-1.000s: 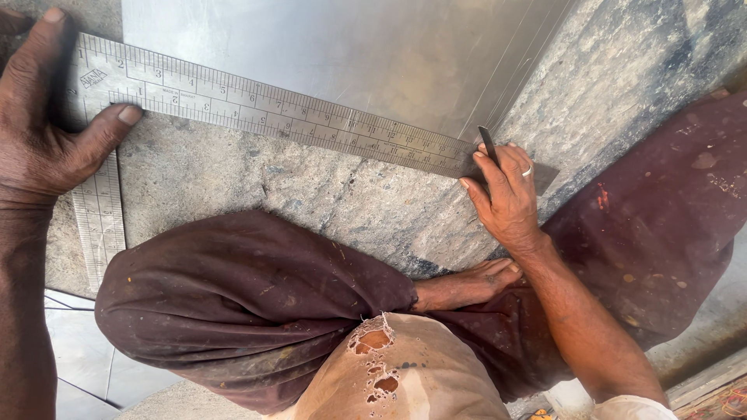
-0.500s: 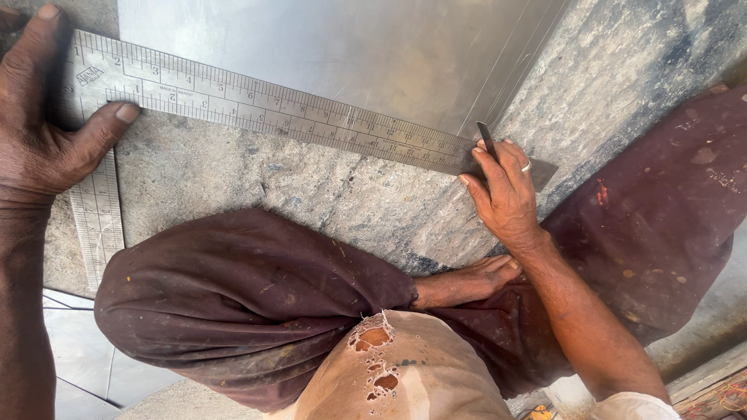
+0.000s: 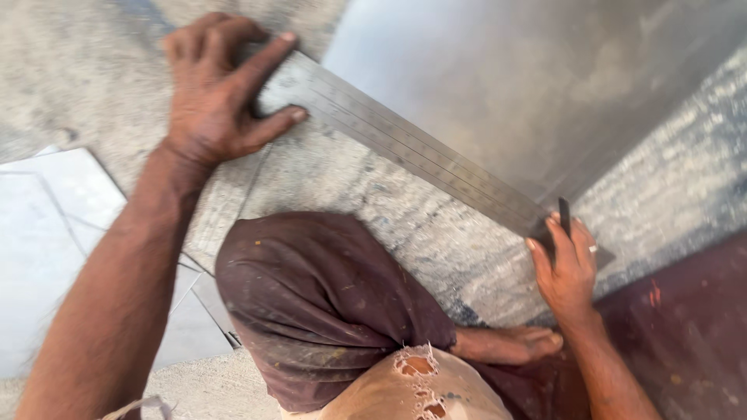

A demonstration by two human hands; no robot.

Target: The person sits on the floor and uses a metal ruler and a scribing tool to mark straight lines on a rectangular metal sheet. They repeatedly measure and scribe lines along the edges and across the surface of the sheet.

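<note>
A person's left hand point(image 3: 214, 93) presses down, fingers spread wide and flat, on the upper end of a long graduated steel ruler point(image 3: 412, 148) laid across a sheet of dull grey metal point(image 3: 529, 85). The thumb lies along the ruler's lower edge and the forefinger along its upper edge, clamping it to the rough grey stone floor point(image 3: 373, 202).

The ruler's long axis runs from about 10 o'clock down to 4 o'clock, its marked face up, crossing the sheet's lower left edge.

At the ruler's 4 o'clock end the right hand point(image 3: 566, 268) is curled narrow around a slim dark marking tool point(image 3: 564, 216), which stands nearly upright, pointing to 12 o'clock, its tip touching the ruler's end. A ring shows on one finger.

The ruler thus spans the gap between both hands, the left at its 10 o'clock end, the right at the other.

A knee in dark maroon cloth point(image 3: 327, 303) sits at 6 o'clock of the ruler, with a bare foot point(image 3: 510, 344) just beside the right wrist. Pale flat sheets point(image 3: 54, 233) lie at 8 o'clock.
</note>
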